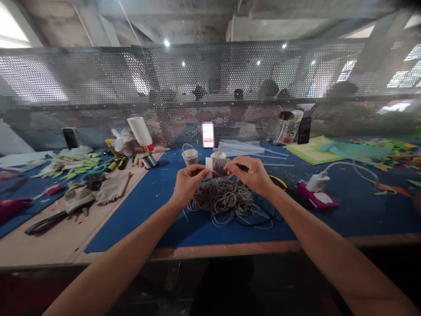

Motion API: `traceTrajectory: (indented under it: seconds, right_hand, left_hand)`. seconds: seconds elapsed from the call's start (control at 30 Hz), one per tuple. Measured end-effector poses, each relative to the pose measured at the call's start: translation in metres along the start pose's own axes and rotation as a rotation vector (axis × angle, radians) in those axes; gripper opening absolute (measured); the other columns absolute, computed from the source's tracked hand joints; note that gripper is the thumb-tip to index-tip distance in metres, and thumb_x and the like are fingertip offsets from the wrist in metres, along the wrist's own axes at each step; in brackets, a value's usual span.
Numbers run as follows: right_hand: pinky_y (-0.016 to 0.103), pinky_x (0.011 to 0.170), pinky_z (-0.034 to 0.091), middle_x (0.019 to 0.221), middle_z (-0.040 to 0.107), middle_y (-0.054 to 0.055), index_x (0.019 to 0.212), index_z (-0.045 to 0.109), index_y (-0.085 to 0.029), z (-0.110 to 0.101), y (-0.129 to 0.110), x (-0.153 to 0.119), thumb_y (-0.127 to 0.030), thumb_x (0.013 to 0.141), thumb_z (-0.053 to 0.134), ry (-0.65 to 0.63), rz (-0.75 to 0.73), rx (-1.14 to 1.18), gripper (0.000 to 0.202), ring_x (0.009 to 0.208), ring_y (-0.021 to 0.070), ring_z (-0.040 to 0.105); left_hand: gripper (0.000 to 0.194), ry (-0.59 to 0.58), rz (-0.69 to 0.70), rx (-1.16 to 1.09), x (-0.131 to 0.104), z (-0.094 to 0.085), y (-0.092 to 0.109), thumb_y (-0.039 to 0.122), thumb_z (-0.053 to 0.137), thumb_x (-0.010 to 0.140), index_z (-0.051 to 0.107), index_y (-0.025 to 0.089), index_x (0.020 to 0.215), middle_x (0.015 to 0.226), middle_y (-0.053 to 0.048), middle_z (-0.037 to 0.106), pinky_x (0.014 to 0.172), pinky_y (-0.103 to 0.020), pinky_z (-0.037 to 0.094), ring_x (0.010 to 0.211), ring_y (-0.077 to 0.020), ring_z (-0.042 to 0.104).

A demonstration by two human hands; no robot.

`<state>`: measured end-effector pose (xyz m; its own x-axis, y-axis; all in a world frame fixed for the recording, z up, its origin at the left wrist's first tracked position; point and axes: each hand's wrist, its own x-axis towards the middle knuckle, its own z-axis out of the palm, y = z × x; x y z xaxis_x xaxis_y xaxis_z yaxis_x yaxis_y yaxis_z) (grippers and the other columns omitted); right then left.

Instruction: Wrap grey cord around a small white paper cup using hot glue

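Between my hands lies a white paper cup (pixel 209 165) on its side, with grey cord (pixel 219 166) wound around its right part. My left hand (pixel 188 181) is closed on the cup's white left end, thumb and fingers pinching it. The fingers of my right hand (pixel 250 173) are pinched together at the cord-wrapped right end; the exact grip is too small to see. Below the hands a loose heap of grey cord (pixel 226 197) spreads over the blue mat (pixel 148 219). Just behind stand a small cup with a looped handle (pixel 190 156) and another white cup with a stick in it (pixel 218 155).
A lit phone (pixel 208 134) leans against the perforated metal screen (pixel 184 96). Stacked paper cups (pixel 140 131), gloves (pixel 113 188) and scissors (pixel 46 223) are left. Rightward are a purple power block (pixel 319 197) with a white charger (pixel 317 181), coloured sheets (pixel 312 151) and a bottle (pixel 282 128).
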<state>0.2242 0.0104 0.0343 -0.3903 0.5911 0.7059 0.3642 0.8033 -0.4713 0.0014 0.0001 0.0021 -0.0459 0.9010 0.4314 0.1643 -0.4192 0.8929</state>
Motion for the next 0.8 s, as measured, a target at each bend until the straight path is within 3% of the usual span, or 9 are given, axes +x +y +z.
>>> traceTrajectory:
  seconds: [0.2,0.43,0.8]
  right_hand:
    - [0.029,0.067,0.046,0.062,0.07,-0.001,0.092,0.073,-0.023,-0.001,0.018,0.0,-0.041,0.1,0.046,0.011,0.104,-0.134,0.033,0.062,0.0144,0.064]
    - [0.033,0.077,0.049,0.091,0.075,0.006,0.11,0.067,-0.021,0.003,0.033,0.0,-0.044,0.091,0.061,0.066,0.201,-0.093,0.031,0.084,0.0196,0.069]
    - [0.031,0.078,0.05,0.086,0.072,0.002,0.095,0.07,-0.02,0.006,0.034,0.001,-0.023,0.085,0.062,0.05,0.223,0.012,0.013,0.079,0.0156,0.067]
  left_hand:
    - [0.021,0.019,0.019,0.029,0.0,-0.001,0.0,0.035,0.072,0.078,0.075,0.015,0.084,0.078,-0.003,0.072,0.066,-0.026,0.047,0.07,-0.0141,0.06]
    - [0.019,0.028,0.048,0.079,0.001,-0.001,0.0,0.033,0.072,0.078,0.075,0.015,0.083,0.076,-0.003,0.071,0.063,-0.025,0.046,0.067,-0.0131,0.058]
    - [0.017,-0.005,0.067,0.1,-0.003,-0.001,0.001,0.031,0.073,0.079,0.074,0.015,0.083,0.078,-0.003,0.07,0.066,-0.025,0.044,0.069,-0.012,0.059]
